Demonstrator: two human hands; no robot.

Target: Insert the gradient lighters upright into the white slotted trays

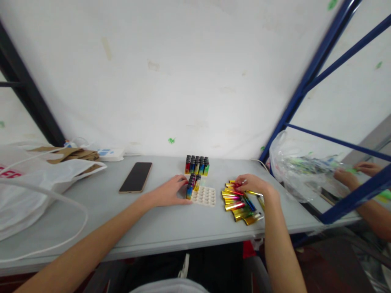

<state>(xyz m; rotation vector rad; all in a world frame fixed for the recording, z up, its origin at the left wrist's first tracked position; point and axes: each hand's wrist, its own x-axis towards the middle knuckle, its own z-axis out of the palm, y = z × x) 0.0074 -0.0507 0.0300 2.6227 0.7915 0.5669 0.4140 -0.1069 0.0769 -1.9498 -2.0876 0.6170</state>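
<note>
Count so far: one pale tray (208, 197) with round pockets, right between my hands, and a few black-topped lighters (190, 190) upright along its left side. Can't pin their number, they overlap and my fingers cover some. Past my left fingertips stands one packed block of lighters (197, 165), five across in front; the rows behind blur together. Under and nearer than my right hand there's a loose fan of shiny pieces (234, 206), roughly a dozen, mostly gold, too smeared and stacked for an exact tally.

My left hand (172, 191) has thumb and fingers spread around the standing lighters, thumb down by the tray's near corner, forearm slanting in low. My right hand (253, 186) is bent at the wrist, fingertips bunched on a red piece (237, 185); can't tell if it's clear of the pile.

One phone (136, 177) left of my left hand, one white bag (51, 181) farther left, cut off. Way right of my right hand, beyond a blue frame (305, 85), a co-worker's two hands (346, 178), partly hidden.
</note>
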